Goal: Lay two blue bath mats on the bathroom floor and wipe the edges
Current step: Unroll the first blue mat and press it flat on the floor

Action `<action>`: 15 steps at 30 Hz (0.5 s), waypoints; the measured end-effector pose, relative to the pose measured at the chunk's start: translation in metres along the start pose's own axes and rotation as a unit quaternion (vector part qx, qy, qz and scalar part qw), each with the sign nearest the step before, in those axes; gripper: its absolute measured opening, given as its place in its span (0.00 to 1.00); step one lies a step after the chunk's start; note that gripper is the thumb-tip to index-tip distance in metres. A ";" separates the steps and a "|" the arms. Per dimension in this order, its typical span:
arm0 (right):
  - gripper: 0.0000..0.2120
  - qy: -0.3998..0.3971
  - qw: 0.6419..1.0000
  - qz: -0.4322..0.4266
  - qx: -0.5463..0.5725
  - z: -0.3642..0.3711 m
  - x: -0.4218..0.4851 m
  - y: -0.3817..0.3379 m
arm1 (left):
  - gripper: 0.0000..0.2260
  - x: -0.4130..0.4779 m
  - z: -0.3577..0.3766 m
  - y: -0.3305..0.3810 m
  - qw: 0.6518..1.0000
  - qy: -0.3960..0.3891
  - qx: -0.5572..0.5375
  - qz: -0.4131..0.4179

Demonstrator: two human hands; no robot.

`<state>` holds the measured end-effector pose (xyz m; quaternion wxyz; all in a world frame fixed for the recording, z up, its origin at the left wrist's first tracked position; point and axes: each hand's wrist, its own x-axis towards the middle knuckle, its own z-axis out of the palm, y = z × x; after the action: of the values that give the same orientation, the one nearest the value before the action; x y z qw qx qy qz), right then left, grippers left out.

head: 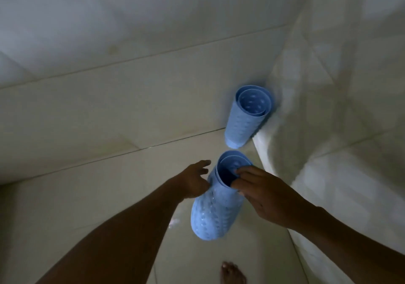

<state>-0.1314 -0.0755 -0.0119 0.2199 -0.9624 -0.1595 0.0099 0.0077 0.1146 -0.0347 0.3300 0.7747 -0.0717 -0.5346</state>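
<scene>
While you look down into the corner of the bathroom, the pale tiled wall [109, 108] fills the view from 9 to 12 o'clock, and a second tiled wall [341, 112] closes off the side from 1 to 4 o'clock. The tiled floor [87, 207] takes up the lower part, with a small wet glint [174, 221] just left of centre. Two blue bath mats are in sight, both rolled into tubes with their open ends turned up toward you. The far rolled mat [243, 128] stands at about 1 o'clock, tilted into the corner where the two walls meet and touching the right-hand one. The near rolled mat [214, 213] is at the centre, between your hands, its lower end toward 6 o'clock; you cannot tell whether that end rests on the floor or hangs just above it. Your right hand [263, 196] comes in from 4 o'clock, and its fingers curl over the upper rim of the near roll, pinching the inner layers. Your left hand [190, 183] reaches in from 7 o'clock, fingers spread apart and holding nothing, right beside the roll's left side near the rim. Your bare foot [233, 272] shows at 6 o'clock on the floor.
</scene>
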 end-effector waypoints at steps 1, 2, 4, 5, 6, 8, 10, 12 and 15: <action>0.17 -0.012 1.000 -0.018 0.007 0.001 0.004 -0.016 | 0.38 -0.011 -0.013 -0.016 1.000 -0.004 0.004 -0.014; 0.17 -0.020 0.999 -0.033 0.015 0.002 0.007 -0.031 | 0.41 -0.022 -0.025 -0.031 0.999 -0.007 0.025 -0.018; 0.16 -0.024 0.998 -0.055 0.025 0.007 0.014 -0.060 | 0.46 -0.044 -0.043 -0.058 0.997 -0.021 0.067 -0.009; 0.15 -0.022 0.998 -0.060 0.029 0.011 0.018 -0.074 | 0.45 -0.057 -0.048 -0.069 0.997 -0.025 0.075 -0.011; 0.15 -0.020 0.997 -0.059 0.035 0.015 0.022 -0.089 | 0.41 -0.067 -0.054 -0.081 0.997 -0.025 0.076 -0.020; 0.14 -0.020 0.998 -0.051 0.045 0.026 0.030 -0.120 | 0.32 -0.088 -0.062 -0.106 0.997 -0.015 0.075 -0.017; 0.12 -0.008 0.997 -0.054 0.049 0.042 0.038 -0.153 | 0.30 -0.110 -0.069 -0.141 0.997 0.009 0.076 -0.004; 0.12 -0.005 0.998 -0.049 0.051 0.063 0.045 -0.188 | 0.33 -0.137 -0.077 -0.183 0.997 0.026 0.075 0.018; 0.09 0.005 0.999 0.013 0.036 0.095 0.055 -0.239 | 0.30 -0.189 -0.087 -0.241 0.995 0.069 0.057 0.046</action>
<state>-0.1602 0.1853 0.0074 0.2551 -0.9559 -0.1450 0.0140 -0.0533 0.4265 -0.0101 0.3138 0.8229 -0.1148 -0.4595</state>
